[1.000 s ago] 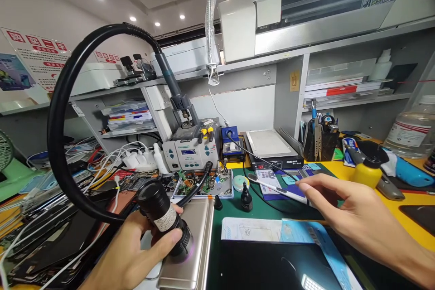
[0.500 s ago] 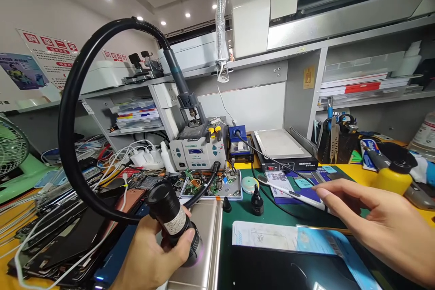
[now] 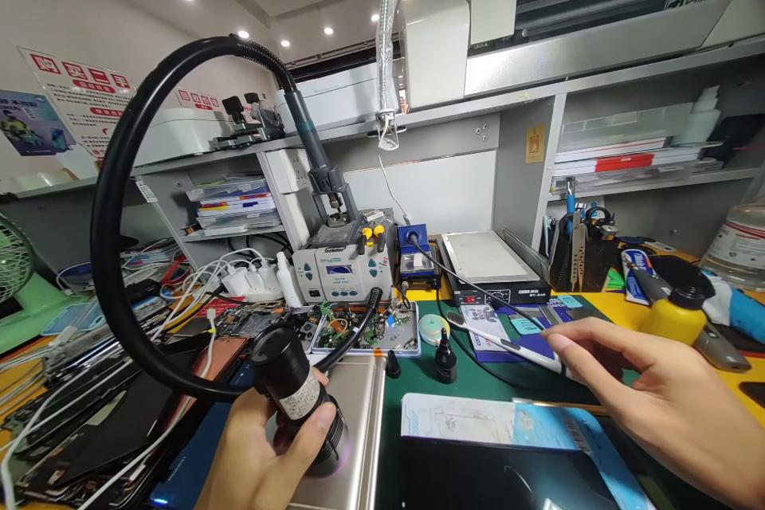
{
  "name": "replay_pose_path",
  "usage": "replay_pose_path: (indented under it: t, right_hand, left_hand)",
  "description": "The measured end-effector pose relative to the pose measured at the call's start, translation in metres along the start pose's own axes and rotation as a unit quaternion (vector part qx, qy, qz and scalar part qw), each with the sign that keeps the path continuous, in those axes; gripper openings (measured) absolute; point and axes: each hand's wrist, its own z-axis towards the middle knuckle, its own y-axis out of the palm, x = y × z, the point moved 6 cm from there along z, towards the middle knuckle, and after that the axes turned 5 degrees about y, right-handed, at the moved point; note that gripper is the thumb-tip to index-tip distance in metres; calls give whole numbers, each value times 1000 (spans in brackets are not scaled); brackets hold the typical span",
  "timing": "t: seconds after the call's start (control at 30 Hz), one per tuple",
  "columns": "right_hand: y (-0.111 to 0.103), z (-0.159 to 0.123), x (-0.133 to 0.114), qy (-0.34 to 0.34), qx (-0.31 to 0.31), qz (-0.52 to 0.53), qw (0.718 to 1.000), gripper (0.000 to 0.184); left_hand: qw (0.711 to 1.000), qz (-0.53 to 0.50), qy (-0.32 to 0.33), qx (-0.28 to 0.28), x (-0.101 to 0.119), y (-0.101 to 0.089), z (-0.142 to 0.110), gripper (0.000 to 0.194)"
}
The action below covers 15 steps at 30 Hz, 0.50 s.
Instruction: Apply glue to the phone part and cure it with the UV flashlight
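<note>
My left hand point(image 3: 263, 442) is wrapped round a black flashlight point(image 3: 299, 394) with a white label. Its head points down at a gold-silver metal slab point(image 3: 362, 422), with a faint purple glow at the rim. My right hand point(image 3: 651, 390) hovers at the right with thumb and index tip pressed close together. Anything between them is too small or hidden to make out. A white toothbrush-like brush point(image 3: 508, 344) lies just left of those fingertips, its handle end passing behind the thumb. In front, a dark glossy screen point(image 3: 508, 474) rests on a blue and white package point(image 3: 457, 414).
A black hose point(image 3: 111, 199) arches over the left side from a hot-air station point(image 3: 340, 271). A tray of circuit boards point(image 3: 364, 331), a small black bottle point(image 3: 445, 358) and a heating plate point(image 3: 496, 259) stand behind. Phone parts point(image 3: 107, 406) pile up at left; a yellow bottle point(image 3: 675, 319) is at right.
The whole view has shifted slightly, so things sit a little further left. Both hands keep the same pose, and the flashlight stays over the metal slab.
</note>
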Motion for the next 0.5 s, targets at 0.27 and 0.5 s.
replay_pose_path:
  t: [0.27, 0.5]
  right_hand:
    - [-3, 2, -4, 29, -13, 10, 999, 37]
    - [-3, 2, -4, 38, -26, 11, 999, 41]
  left_hand:
    - [1000, -13, -10, 20, -5, -1, -2, 47]
    - [1000, -8, -5, 21, -18, -3, -2, 51]
